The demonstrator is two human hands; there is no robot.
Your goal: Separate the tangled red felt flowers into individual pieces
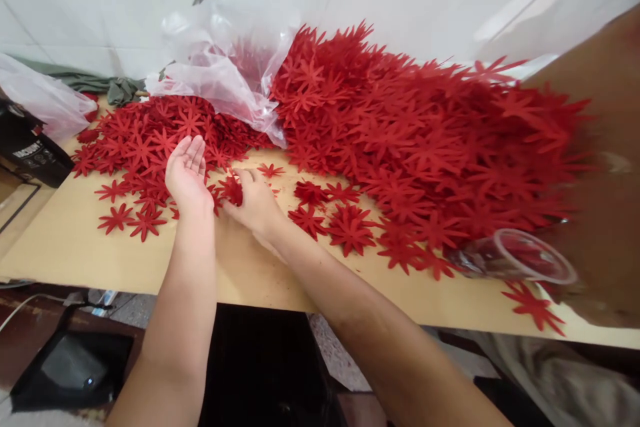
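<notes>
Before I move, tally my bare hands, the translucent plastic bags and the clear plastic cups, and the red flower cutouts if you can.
Bare hands: 2, left hand and right hand
Translucent plastic bags: 2, middle bag and left bag
Clear plastic cup: 1
Total: 5
Red flower cutouts: too overlapped to count

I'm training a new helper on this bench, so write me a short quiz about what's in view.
1. True or false: the clear plastic cup lies on its side.
2. Where is the translucent bag?
A) Under the table
B) Draped over some of the red cutouts
C) Inside the cup
3. Fill in the missing word: the left hand is open with its palm showing, while the ____ hand has its fingers around a few red cutouts.

Key: 1. True. 2. B. 3. Right; the right hand.
</notes>
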